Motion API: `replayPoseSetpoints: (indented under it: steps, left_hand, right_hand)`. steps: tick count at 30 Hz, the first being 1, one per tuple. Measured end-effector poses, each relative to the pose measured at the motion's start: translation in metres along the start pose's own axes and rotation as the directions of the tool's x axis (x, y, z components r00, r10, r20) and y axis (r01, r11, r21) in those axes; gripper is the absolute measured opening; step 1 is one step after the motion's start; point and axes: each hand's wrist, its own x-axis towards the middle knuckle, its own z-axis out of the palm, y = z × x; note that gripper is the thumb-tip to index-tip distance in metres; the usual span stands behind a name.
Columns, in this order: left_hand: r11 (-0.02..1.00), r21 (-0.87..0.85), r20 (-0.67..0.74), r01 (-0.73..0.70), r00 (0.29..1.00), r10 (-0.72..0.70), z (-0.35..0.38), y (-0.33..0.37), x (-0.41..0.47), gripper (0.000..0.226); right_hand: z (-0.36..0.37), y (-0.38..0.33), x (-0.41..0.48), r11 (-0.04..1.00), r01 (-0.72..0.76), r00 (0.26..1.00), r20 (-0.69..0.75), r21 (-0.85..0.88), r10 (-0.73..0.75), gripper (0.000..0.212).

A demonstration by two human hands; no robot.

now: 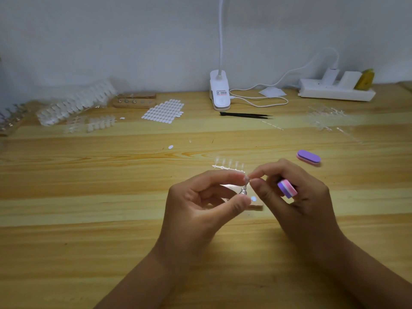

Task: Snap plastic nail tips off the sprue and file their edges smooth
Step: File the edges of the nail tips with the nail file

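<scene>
Above wood counter (111, 197): L hand (200, 204) pinches small metal holder (243, 191) steady; R hand (296, 197) pinches clear plastic nail tip (246, 179), pink-purple file (287, 188) tucked ready.

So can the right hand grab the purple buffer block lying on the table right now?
Probably not yet. The way to the purple buffer block is open, but the right hand pinches a nail tip and holds a second buffer block.

A wooden table (111, 219) is shown laid with a sprue of tips (228, 166) at centre, a purple buffer block (308, 157) to its right, tweezers (245, 114), a clip lamp (219, 94) and a power strip (334, 93) along the far edge, and a sheet of white tabs (163, 111) far left.
</scene>
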Motion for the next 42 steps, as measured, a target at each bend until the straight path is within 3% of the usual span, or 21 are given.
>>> replayPoseSetpoints:
  steps: [7,11,14,17,21,23,30,34,39,42]
  left_hand:
    - [0.994,0.081,-0.009,-0.067,0.998,0.068,0.001,0.002,-0.002,0.031]
    - [0.995,0.080,-0.024,-0.066,0.997,0.068,0.000,0.003,-0.002,0.029]
    - [0.997,0.078,-0.022,-0.021,0.999,0.023,0.001,0.001,-0.001,0.025]
    - [0.995,0.099,-0.015,-0.009,1.000,0.010,0.003,-0.001,0.000,0.024]
    - [0.980,0.185,0.012,-0.079,0.997,0.078,0.002,0.000,0.001,0.024]
    - [0.967,0.223,0.040,-0.124,0.992,0.118,0.003,0.000,0.000,0.026]
    - [0.975,0.196,0.004,-0.108,0.994,0.109,0.001,0.001,0.001,0.025]
    - [0.969,0.210,0.012,-0.132,0.991,0.132,0.001,0.001,0.001,0.029]
    - [0.979,0.183,-0.009,-0.086,0.996,0.090,0.000,0.001,0.003,0.025]
    - [0.981,0.158,0.005,-0.115,0.993,0.115,-0.001,0.002,0.002,0.026]
  right_hand:
    - [0.003,-0.003,-0.004,1.000,0.001,0.999,-0.033,-0.001,-0.001,0.008]
    - [-0.001,0.000,-0.005,0.963,-0.189,0.981,0.079,0.192,0.177,0.023]
    - [-0.004,0.006,-0.005,0.948,-0.262,0.958,0.167,0.179,0.233,0.026]
    - [-0.002,0.011,-0.005,0.974,-0.198,0.969,0.173,0.111,0.177,0.016]
    - [-0.001,0.011,-0.005,0.990,0.134,0.989,0.067,-0.047,-0.130,0.031]
    - [0.001,0.012,-0.005,0.973,0.210,0.977,0.047,-0.096,-0.206,0.034]
    - [-0.005,0.017,0.000,0.980,0.167,0.981,-0.083,-0.109,-0.176,0.031]
    - [-0.002,0.014,-0.004,0.938,0.336,0.942,0.054,-0.090,-0.332,0.026]
    - [-0.003,0.017,-0.001,0.965,0.239,0.971,0.006,-0.107,-0.239,0.025]
    - [0.002,0.013,-0.007,0.955,0.292,0.956,0.006,-0.057,-0.292,0.026]
